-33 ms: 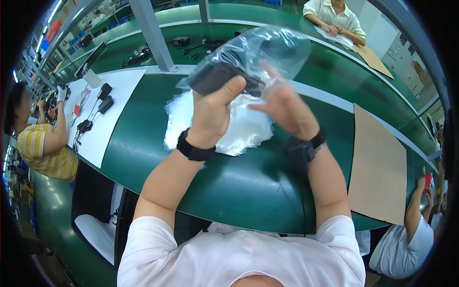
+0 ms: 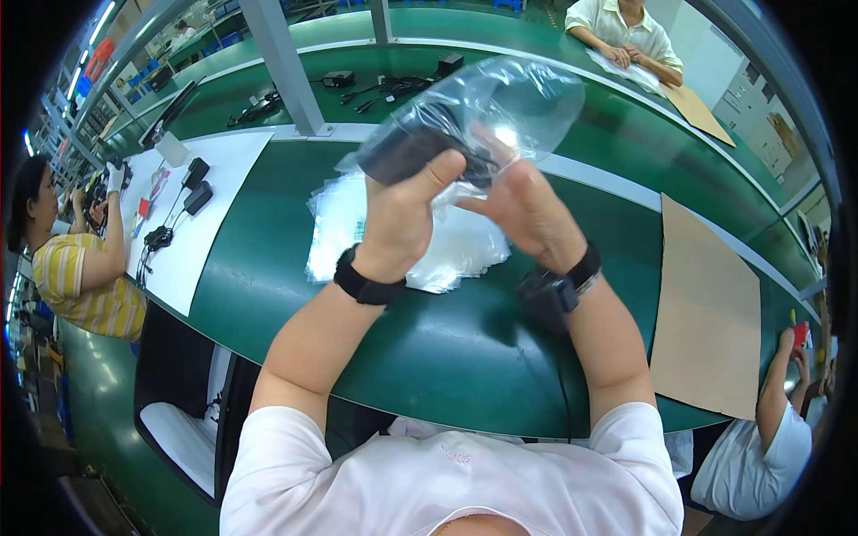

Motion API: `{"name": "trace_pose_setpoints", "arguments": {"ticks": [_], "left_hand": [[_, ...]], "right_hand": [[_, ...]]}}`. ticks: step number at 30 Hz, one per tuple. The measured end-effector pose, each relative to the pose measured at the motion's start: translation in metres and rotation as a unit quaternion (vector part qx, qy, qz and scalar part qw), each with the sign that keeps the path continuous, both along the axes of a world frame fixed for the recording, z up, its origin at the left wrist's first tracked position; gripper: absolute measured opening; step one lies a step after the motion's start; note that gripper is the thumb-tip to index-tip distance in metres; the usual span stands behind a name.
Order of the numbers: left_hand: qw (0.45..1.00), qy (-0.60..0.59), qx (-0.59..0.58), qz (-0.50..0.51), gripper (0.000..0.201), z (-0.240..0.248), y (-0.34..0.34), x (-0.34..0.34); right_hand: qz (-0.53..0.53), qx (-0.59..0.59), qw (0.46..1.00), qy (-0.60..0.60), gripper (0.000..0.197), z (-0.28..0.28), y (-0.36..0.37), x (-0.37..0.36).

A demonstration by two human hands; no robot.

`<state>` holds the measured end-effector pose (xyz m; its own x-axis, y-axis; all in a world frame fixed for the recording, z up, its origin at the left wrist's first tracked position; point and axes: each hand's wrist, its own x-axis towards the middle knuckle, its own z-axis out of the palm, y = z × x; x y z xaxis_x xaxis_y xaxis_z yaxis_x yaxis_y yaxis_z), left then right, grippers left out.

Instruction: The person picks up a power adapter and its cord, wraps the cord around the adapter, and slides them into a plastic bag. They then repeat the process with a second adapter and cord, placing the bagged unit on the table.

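Observation:
My left hand (image 2: 399, 210) is wrapped around a black power adapter (image 2: 404, 156) inside a clear plastic bag (image 2: 536, 98). Its thumb presses on the near side, and a dark cable bundle (image 2: 481, 168) lies beside the adapter in the bag. Close by on the right, my right hand (image 2: 534, 210) has its fingers stretched and thumb apart, against or just beside the bag; contact is hard to make out. Beneath both hands, a fanned pile of clear bags (image 2: 456, 259) lies on the green table (image 2: 429, 348).
A cardboard sheet (image 2: 706, 313) lies at right. White paper (image 2: 219, 188) at left carries adapters (image 2: 197, 196) with cables. More adapters (image 2: 338, 79) and cables lie beyond a metal post (image 2: 281, 67). Co-workers (image 2: 85, 268) sit at left, right and across the table.
My right hand has shifted slightly left and down, closer to the cable bundle. The bag has tilted a little and dropped slightly, showing an adapter behind it.

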<state>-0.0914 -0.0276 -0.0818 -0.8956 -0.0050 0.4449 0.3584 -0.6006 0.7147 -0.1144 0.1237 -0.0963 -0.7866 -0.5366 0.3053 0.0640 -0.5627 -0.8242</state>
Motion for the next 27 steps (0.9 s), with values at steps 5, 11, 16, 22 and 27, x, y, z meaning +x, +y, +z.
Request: {"name": "trace_pose_setpoints", "arguments": {"ticks": [5,11,16,22,27], "left_hand": [[0.999,-0.021,-0.031,0.014,0.027,-0.011,0.017,0.006],[0.983,-0.134,-0.123,0.006,0.068,-0.007,0.008,0.0],[0.962,-0.099,-0.245,-0.071,0.045,0.009,0.0,0.004],[0.923,0.072,-0.312,0.214,0.015,-0.011,0.003,-0.006],[0.949,0.056,-0.222,0.215,0.013,-0.004,0.005,-0.002]], "right_hand": [[-0.147,-0.019,0.985,-0.085,0.033,0.005,-0.003,0.008],[-0.422,0.128,0.875,0.2,0.016,0.013,0.008,0.006],[-0.487,0.232,0.64,0.547,0.019,0.012,0.006,0.009],[-0.317,0.069,0.941,0.098,0.013,0.014,-0.008,0.016],[-0.149,0.051,0.974,-0.164,0.027,0.019,0.0,0.006]]}}
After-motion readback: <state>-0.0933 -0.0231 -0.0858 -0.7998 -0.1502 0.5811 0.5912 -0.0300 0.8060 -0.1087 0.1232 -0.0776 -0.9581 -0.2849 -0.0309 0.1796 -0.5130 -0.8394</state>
